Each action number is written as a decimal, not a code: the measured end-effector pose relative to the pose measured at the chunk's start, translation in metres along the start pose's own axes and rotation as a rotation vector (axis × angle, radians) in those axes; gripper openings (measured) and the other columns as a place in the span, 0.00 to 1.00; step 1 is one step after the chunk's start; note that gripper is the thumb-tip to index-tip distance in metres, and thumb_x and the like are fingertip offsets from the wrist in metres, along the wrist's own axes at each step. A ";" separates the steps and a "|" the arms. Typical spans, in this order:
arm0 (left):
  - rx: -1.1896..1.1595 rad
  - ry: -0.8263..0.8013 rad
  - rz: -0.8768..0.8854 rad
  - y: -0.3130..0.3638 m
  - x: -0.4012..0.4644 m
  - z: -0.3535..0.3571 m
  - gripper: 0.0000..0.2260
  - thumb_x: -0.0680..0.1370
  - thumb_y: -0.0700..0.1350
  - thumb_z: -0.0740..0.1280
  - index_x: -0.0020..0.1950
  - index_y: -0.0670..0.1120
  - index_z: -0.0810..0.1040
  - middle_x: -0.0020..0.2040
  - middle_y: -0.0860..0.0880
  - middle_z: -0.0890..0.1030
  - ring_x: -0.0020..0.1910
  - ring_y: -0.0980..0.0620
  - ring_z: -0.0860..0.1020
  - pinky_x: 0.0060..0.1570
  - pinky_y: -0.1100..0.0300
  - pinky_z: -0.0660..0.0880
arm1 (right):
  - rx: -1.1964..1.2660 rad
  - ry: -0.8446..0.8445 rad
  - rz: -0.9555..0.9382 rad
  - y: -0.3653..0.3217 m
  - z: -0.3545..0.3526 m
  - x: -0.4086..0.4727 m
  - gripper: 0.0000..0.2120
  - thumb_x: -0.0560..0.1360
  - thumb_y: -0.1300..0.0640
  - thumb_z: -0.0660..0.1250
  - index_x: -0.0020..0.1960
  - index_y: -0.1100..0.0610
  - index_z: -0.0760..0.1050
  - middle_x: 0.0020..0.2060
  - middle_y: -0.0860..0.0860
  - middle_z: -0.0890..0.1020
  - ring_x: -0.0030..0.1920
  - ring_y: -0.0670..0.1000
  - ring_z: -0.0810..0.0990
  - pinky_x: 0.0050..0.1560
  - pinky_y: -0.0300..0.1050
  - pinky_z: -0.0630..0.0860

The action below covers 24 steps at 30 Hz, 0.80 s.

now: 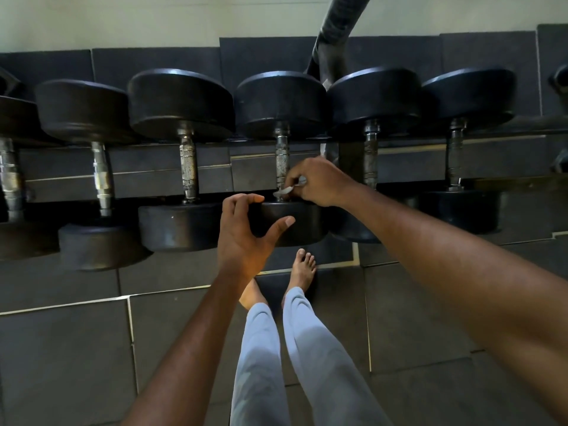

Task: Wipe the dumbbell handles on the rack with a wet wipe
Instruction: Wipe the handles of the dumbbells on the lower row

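Pinching wet wipe against dumbbell handle, right hand fingers curled

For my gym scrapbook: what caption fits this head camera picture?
Right hand rubs a wet wipe on a dumbbell handle; left hand hovers open.

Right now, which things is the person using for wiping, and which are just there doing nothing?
Part of the job:
- wet wipe, pinched in the right hand
- dumbbell handle being wiped
- left hand, open by that dumbbell's near weight
- other dumbbell handles, probably waiting their turn

Just there:
- black pole leaning behind the rack
- floor mats
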<state>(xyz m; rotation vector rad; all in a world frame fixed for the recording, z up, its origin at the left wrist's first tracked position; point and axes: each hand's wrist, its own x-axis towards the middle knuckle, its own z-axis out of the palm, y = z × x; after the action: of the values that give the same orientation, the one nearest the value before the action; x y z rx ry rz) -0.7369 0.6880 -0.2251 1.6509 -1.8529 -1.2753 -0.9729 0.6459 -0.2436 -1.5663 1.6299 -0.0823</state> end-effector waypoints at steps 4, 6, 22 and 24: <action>0.000 0.012 -0.010 0.001 -0.001 0.000 0.30 0.71 0.66 0.79 0.68 0.54 0.76 0.65 0.56 0.70 0.62 0.55 0.76 0.57 0.59 0.80 | -0.009 0.140 -0.028 -0.004 0.004 0.001 0.06 0.77 0.57 0.77 0.52 0.49 0.88 0.50 0.44 0.87 0.52 0.45 0.84 0.57 0.52 0.82; 0.004 0.008 -0.013 0.001 0.000 -0.001 0.31 0.71 0.66 0.79 0.68 0.54 0.76 0.65 0.57 0.70 0.61 0.56 0.76 0.56 0.63 0.78 | -0.003 0.221 -0.043 -0.008 0.008 0.004 0.05 0.76 0.56 0.78 0.52 0.51 0.88 0.50 0.45 0.87 0.49 0.45 0.84 0.54 0.51 0.83; -0.021 -0.002 -0.021 0.001 -0.001 0.000 0.31 0.71 0.67 0.78 0.68 0.55 0.75 0.65 0.57 0.70 0.61 0.58 0.76 0.52 0.71 0.74 | 0.260 0.779 0.285 -0.020 0.007 0.042 0.14 0.78 0.44 0.74 0.52 0.54 0.88 0.43 0.50 0.89 0.43 0.47 0.87 0.46 0.47 0.83; -0.023 -0.002 -0.030 0.002 -0.002 -0.001 0.31 0.70 0.68 0.77 0.68 0.56 0.75 0.65 0.58 0.70 0.60 0.59 0.75 0.51 0.72 0.73 | 0.242 0.783 0.282 -0.021 0.007 0.042 0.12 0.78 0.47 0.75 0.51 0.54 0.89 0.43 0.50 0.89 0.43 0.48 0.87 0.46 0.47 0.82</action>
<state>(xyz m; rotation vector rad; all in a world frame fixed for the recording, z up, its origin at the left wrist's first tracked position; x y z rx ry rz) -0.7372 0.6891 -0.2224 1.6715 -1.8142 -1.3057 -0.9458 0.6092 -0.2578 -1.1550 2.3133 -0.7916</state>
